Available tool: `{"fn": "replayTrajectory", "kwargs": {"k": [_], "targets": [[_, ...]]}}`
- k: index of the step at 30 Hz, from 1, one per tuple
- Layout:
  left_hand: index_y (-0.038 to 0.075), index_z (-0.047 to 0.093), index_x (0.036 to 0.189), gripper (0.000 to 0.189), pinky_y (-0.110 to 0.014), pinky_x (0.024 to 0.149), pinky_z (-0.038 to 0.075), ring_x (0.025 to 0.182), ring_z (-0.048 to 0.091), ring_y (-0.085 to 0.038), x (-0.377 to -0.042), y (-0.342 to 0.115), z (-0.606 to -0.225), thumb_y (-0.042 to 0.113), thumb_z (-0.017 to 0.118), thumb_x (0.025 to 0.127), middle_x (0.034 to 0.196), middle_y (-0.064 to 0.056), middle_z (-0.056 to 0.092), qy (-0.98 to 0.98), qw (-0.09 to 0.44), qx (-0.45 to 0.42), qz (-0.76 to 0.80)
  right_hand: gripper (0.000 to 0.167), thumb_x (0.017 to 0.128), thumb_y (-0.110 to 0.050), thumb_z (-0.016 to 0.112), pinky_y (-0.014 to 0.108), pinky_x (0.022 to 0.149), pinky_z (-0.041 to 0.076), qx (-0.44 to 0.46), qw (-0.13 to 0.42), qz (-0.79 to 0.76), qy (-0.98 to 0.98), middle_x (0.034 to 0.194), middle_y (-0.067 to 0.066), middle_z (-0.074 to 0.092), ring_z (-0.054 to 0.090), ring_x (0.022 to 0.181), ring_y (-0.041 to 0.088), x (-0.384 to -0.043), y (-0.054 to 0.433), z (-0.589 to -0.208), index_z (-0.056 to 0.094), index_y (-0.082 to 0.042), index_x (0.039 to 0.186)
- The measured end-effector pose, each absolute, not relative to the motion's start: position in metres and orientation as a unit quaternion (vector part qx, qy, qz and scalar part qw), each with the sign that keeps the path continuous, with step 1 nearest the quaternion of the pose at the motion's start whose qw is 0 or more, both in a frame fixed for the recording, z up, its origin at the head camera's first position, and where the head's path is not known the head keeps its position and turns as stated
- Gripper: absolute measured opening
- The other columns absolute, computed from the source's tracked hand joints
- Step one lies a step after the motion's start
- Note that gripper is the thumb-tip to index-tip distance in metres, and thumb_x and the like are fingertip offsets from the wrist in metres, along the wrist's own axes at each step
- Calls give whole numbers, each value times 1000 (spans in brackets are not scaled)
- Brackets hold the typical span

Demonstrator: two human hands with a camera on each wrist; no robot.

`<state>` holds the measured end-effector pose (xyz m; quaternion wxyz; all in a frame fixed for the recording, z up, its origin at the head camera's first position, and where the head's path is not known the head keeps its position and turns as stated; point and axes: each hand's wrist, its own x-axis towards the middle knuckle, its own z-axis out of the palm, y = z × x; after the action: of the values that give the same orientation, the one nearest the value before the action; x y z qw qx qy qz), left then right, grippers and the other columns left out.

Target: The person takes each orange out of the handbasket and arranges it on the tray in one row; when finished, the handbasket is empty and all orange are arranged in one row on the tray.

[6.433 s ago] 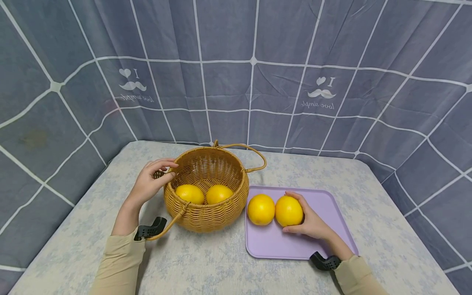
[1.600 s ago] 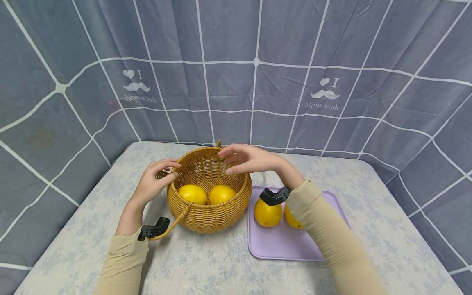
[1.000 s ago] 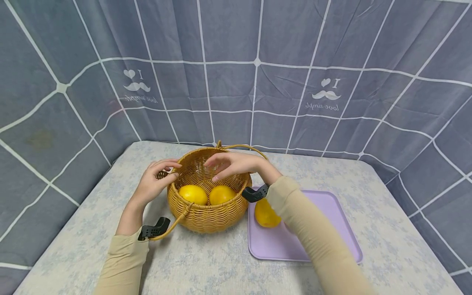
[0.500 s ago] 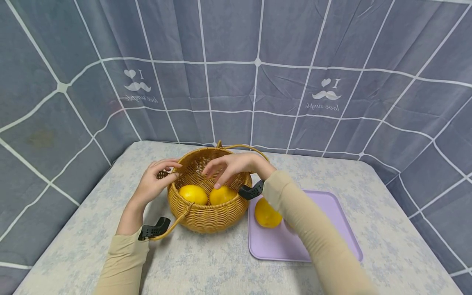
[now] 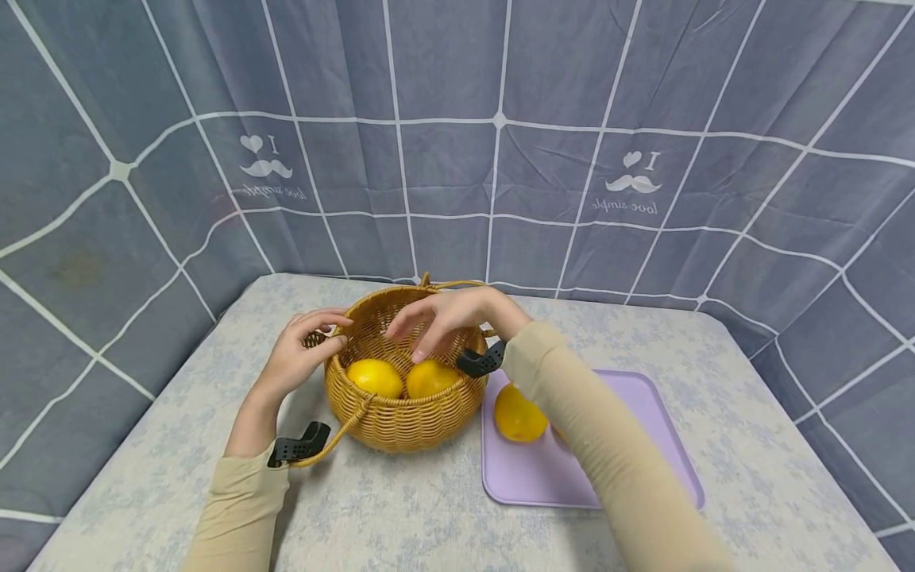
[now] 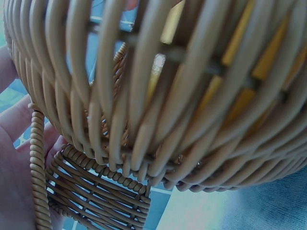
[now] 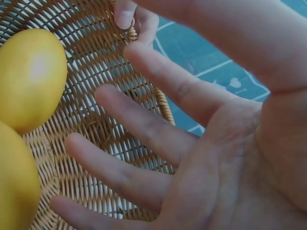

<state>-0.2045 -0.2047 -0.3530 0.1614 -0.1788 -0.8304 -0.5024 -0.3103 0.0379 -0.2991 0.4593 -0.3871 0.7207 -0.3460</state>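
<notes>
A round wicker basket (image 5: 400, 425) stands on the table with two yellow, orange-like fruits inside, a left one (image 5: 374, 378) and a right one (image 5: 431, 379). My left hand (image 5: 289, 349) grips the basket's left rim between thumb and fingers; in the left wrist view its palm (image 6: 14, 158) shows beside the woven wall. Over the basket's right part hovers my right hand (image 5: 450, 318), its fingers spread and loosely bent with nothing between them. Its fingertips hang inside the opening, and the thumb overlaps the right fruit's top in the head view.
Right of the basket lies a lilac tray (image 5: 643, 421) bearing two more yellow fruits; one (image 5: 518, 415) shows partly, the other is mostly behind the right sleeve (image 5: 608, 445). A wicker handle (image 5: 332, 445) reaches toward the left wrist. A grey-blue checked curtain (image 5: 457, 175) closes off the back.
Earlier my right hand held the right fruit on the tray; it has let go and moved left over the basket, then slightly farther left. My left hand has stayed on the rim.
</notes>
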Motion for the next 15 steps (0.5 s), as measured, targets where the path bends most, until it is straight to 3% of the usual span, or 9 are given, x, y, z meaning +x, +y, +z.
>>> {"fn": "replayTrajectory", "kwargs": {"k": [6, 15], "targets": [[-11, 62, 107, 23, -26, 77, 37, 94, 42, -33, -204, -206, -354, -3, 58, 86, 123, -26, 54, -832, 161, -173, -502, 52, 83, -3, 68, 33, 94, 44, -395, 480, -370, 690, 138, 14, 44, 43, 123, 38, -314, 26, -310, 49, -2, 131], [-12, 62, 108, 24, -25, 76, 37, 96, 43, -34, -203, -204, -351, -3, 58, 86, 124, -27, 53, -836, 159, -179, -494, 54, 84, -2, 66, 33, 91, 45, -365, 506, -354, 696, 135, 7, 48, 50, 117, 27, -323, 21, -335, 46, -2, 134]]}}
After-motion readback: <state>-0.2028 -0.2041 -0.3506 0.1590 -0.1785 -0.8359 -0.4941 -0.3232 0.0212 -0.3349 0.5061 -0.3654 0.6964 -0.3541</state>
